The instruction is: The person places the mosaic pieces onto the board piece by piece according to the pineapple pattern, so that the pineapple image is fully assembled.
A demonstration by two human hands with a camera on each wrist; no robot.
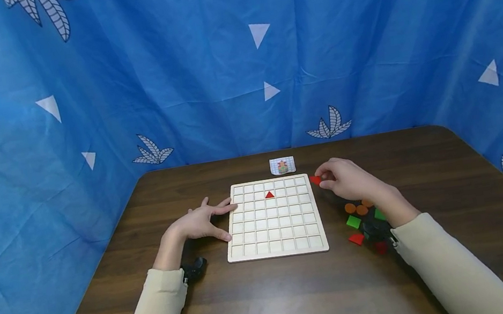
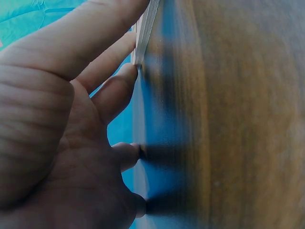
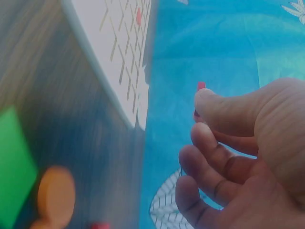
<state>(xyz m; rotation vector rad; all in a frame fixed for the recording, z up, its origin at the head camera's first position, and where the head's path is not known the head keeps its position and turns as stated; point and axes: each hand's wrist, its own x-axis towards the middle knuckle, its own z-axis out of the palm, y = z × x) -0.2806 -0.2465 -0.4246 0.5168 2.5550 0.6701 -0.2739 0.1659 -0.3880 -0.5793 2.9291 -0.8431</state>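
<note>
Right of the frame's centre, my right fingers (image 3: 194, 160) pinch a red piece (image 1: 315, 180), my left fingers (image 2: 116, 95) spread at the grid board (image 1: 273, 224), so placing, I judge, next needs careful aligning.

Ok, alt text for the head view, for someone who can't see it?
A right hand pinches a red piece beside a pale gridded board that bears one red triangle, while the left hand touches the board's left edge. Loose orange, green and red pieces lie to the right; a printed card lies beyond the board.
</note>
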